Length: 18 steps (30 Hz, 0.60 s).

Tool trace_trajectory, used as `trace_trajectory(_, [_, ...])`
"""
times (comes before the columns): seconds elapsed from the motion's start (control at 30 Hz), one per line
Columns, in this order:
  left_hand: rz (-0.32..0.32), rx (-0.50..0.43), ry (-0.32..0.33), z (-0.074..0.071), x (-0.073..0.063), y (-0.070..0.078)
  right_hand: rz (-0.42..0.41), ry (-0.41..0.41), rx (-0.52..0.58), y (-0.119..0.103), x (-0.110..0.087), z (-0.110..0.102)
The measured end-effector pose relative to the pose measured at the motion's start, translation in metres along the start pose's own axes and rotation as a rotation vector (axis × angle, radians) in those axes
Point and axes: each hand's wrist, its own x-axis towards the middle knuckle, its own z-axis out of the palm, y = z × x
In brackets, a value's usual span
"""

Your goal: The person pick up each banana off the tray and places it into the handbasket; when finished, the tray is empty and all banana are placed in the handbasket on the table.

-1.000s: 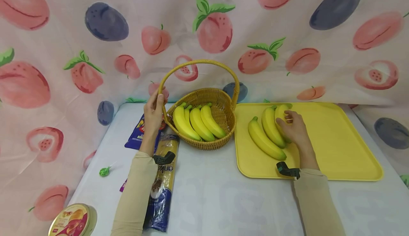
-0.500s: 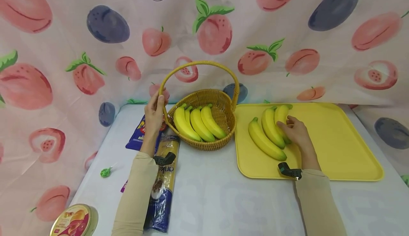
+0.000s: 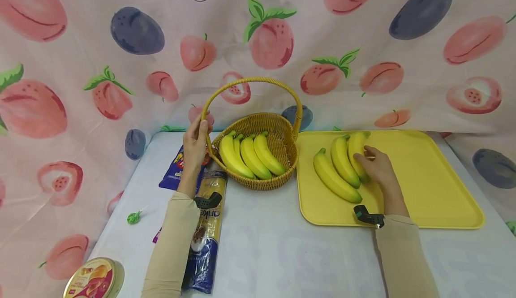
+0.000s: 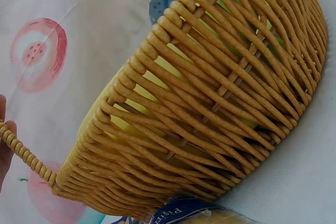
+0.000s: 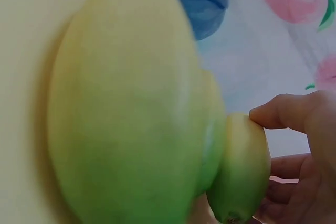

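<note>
Now, left hand (image 3: 195, 142) gripping basket handle (image 3: 209, 102), right hand (image 3: 375, 166) clasping tray's banana bunch (image 3: 342, 168)

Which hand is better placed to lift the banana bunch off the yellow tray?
Right. The right hand already rests on the banana bunch on the yellow tray, fingers curled around one banana. The left hand is occupied gripping the basket handle.

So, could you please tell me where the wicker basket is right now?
In the head view the wicker basket stands mid-table, just left of the yellow tray, with the left hand gripping its handle.
</note>
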Motion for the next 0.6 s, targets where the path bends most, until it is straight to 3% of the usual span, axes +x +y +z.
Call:
trace_trajectory(0.17, [-0.025, -0.009, -0.004, -0.002, 0.000, 0.000, -0.025, 0.011, 0.053, -0.006, -0.003, -0.001])
trace_trajectory(0.6, [-0.066, 0.009, -0.001, -0.005, -0.001, 0.005, -0.142, -0.067, 0.012, -0.036, -0.013, 0.006])
